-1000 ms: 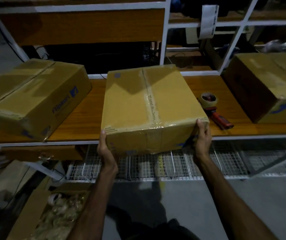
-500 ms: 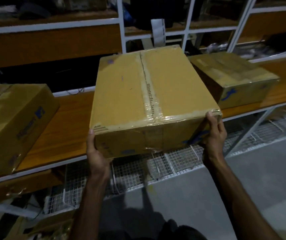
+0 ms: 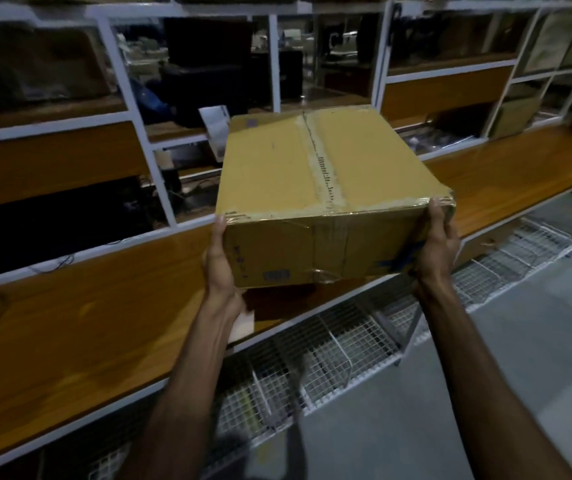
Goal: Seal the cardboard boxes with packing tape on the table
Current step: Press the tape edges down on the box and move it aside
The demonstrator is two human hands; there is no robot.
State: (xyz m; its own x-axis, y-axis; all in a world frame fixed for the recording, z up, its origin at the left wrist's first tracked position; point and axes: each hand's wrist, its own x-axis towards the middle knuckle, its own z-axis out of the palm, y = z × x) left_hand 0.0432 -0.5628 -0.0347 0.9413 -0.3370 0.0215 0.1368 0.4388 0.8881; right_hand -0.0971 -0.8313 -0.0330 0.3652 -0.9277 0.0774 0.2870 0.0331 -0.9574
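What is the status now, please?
Left hand and right hand grip taped brown cardboard box, above wooden table. Nothing in the way.

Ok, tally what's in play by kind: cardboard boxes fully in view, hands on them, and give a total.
Cardboard box, taped along its top seam: 1
Hands holding it, left hand and right hand: 2
Total: 3

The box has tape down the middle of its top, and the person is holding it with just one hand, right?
Not quite. The head view shows both hands holding the box: the left hand on one side, the right hand on the other. The tape does run down the middle.
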